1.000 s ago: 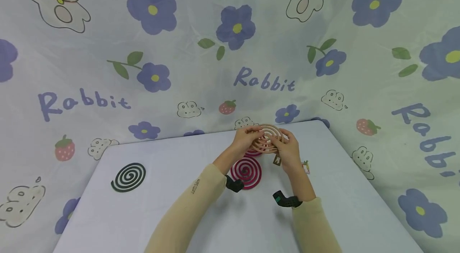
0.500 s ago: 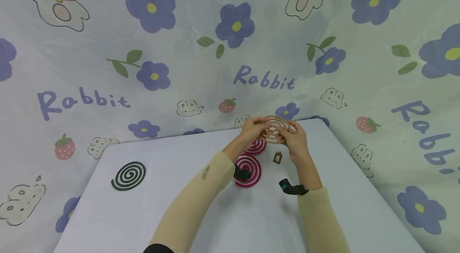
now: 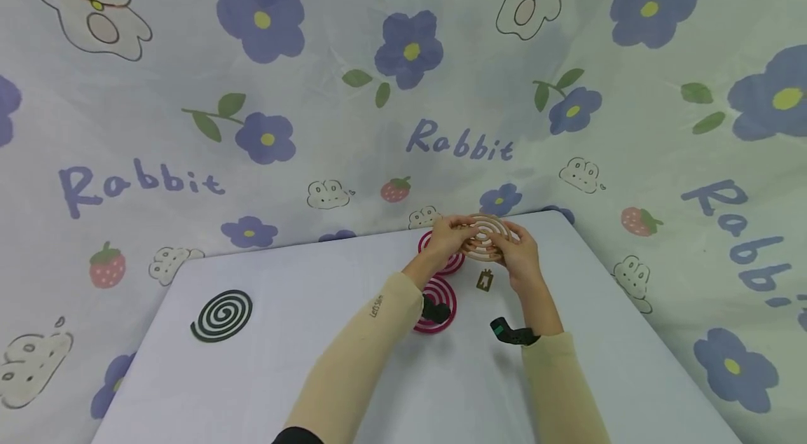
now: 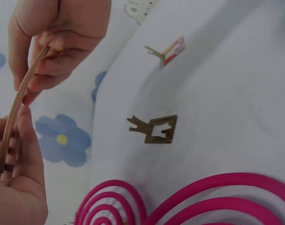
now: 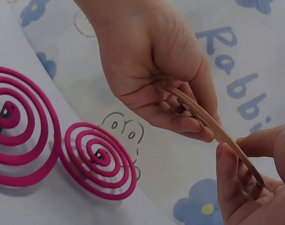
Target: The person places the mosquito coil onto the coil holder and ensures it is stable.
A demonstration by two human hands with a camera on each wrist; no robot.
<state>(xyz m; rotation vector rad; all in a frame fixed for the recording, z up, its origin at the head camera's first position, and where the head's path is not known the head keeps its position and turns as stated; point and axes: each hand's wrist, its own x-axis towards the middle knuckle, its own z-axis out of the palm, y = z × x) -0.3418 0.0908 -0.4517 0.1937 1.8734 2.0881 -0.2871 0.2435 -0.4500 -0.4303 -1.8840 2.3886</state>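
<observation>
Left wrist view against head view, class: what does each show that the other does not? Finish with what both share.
Only the left wrist view shows the small red-edged piece lying on the table.

Only the head view shows the dark green coil, the beige sleeves and the "Rabbit" lettering on the patterned backdrop.

Both show the left hand and right hand holding the tan coil, the brown openwork piece, and parts of two pink coils.
</observation>
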